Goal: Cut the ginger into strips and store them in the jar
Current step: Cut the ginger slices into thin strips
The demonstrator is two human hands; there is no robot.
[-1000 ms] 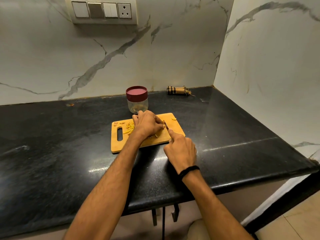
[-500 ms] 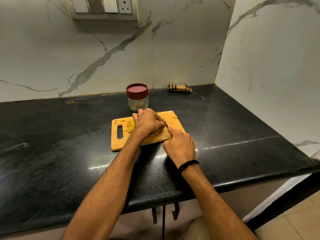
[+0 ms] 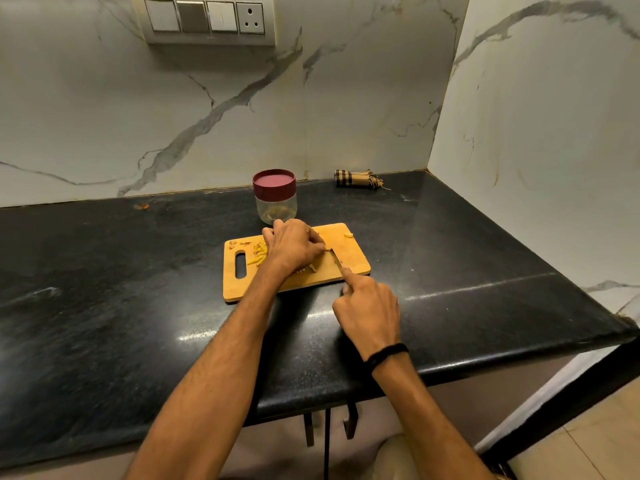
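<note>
Now the right hand [image 3: 369, 311] clamps the knife [image 3: 335, 260], blade running forward-left from that grip to the ginger pinned, hidden, under the curled left hand [image 3: 294, 249], jar [image 3: 276, 202] just beyond

On the surface [image 3: 138, 289] before us lies the cutting board [image 3: 353, 259], with the jar [image 3: 276, 202] standing just behind its far edge. Ginger strips [image 3: 258, 257] sit on the board's left part, left of our left hand [image 3: 294, 247], which rests on the board. The knife [image 3: 335, 259], held in our right hand [image 3: 369, 313], is just right of it. A rolled cloth [image 3: 356, 179] lies behind to the right, near the wall.
</note>
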